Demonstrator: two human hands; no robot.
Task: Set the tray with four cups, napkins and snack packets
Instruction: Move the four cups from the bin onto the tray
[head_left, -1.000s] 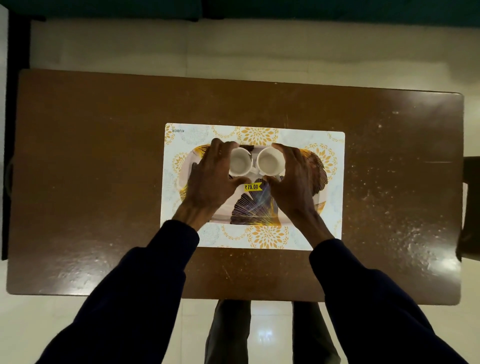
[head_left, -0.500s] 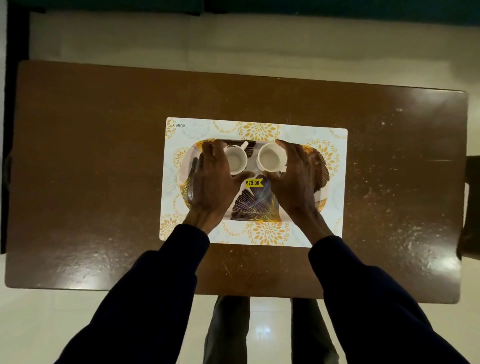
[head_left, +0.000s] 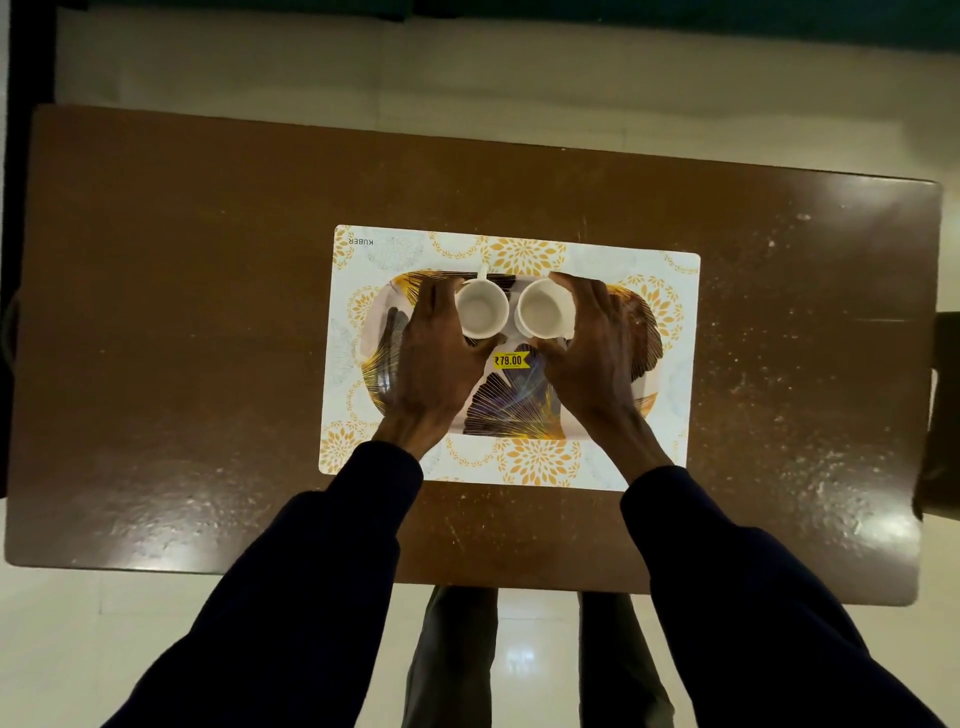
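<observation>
An oval tray (head_left: 511, 410) with a dark and gold leaf print and a yellow price sticker (head_left: 510, 360) lies on a white placemat (head_left: 540, 462). Two white cups stand side by side at the tray's far edge. My left hand (head_left: 434, 358) wraps the left cup (head_left: 482, 310), whose handle points away from me. My right hand (head_left: 592, 353) wraps the right cup (head_left: 541, 313). Both cups are upright and look empty. No napkins or snack packets are in view.
The placemat lies in the middle of a long brown wooden table (head_left: 182, 312), its right part speckled with white marks. A dark chair edge (head_left: 940, 415) shows at the far right. Pale floor tiles surround the table, and my legs show below its near edge.
Both hands have carried the two cups a little farther from me, toward the tray's far edge. The left cup's handle now shows beyond its rim.
</observation>
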